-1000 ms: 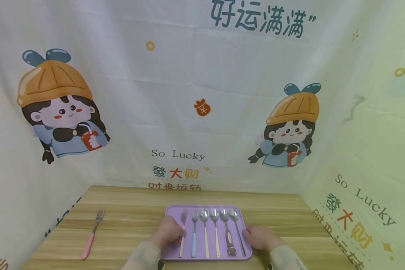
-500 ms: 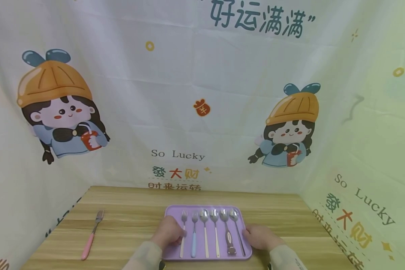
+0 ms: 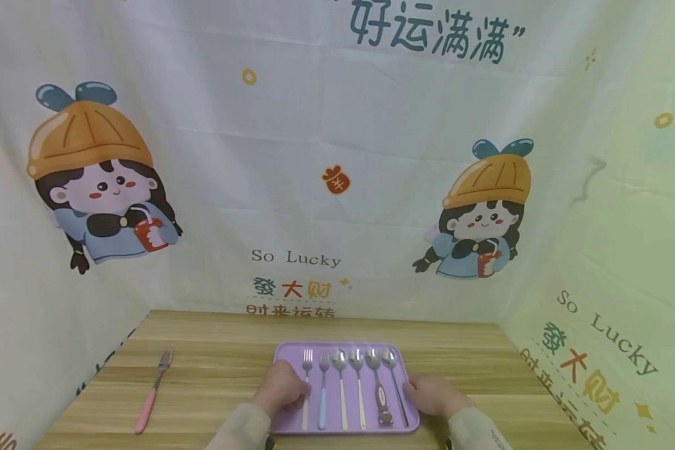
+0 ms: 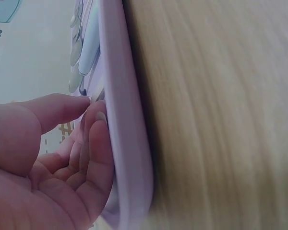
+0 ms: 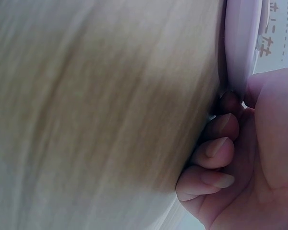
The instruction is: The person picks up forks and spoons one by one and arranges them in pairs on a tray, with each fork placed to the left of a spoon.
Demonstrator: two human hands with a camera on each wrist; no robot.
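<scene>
A lilac tray (image 3: 333, 412) lies on the table, with forks and spoons in a row along it. Over its left side is my left hand (image 3: 281, 384), thumb and fingers pinching the handle of the leftmost silver fork (image 3: 307, 358). That fork's tines point away and lie flat. In the left wrist view, the curled fingers (image 4: 100, 143) are against the inside of the tray wall. My right hand (image 3: 432, 395) grips the tray's right edge, with curled fingers (image 5: 216, 148) down by the tabletop. Beside the held fork lies a blue-handled fork (image 3: 322, 406).
Several spoons continue the row, including a brown bear-handled spoon (image 3: 381, 400) and a dark-handled spoon (image 3: 396, 381) at the right. A pink-handled fork (image 3: 147, 409) lies alone on the wooden table (image 3: 219, 362) at the left. Printed cloth (image 3: 292, 156) hangs around the table.
The leftmost fork has rolled in my left fingers, so its tines, edge-on before, now show flat; it has shifted slightly right. My right hand and the tray stay in place.
</scene>
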